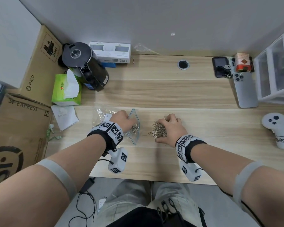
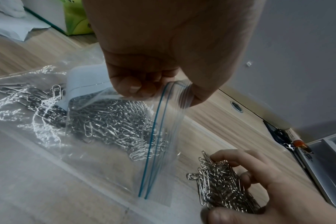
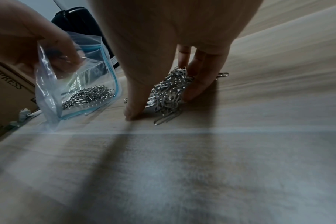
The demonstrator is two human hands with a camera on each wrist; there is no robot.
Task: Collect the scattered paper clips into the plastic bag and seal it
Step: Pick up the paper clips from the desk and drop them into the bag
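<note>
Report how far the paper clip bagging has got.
Done: many clips already lie inside the plastic bag.
In hand: the left hand pinches the bag's upper lip, holding its mouth open toward the right hand, whose fingers and thumb close around a heap of paper clips on the desk.
Left: bag that heap and a few strays beside it, then press the blue zip strip shut.

The head camera looks steeply down on the desk; both close wrist cameras share the plastic bag between them.
</note>
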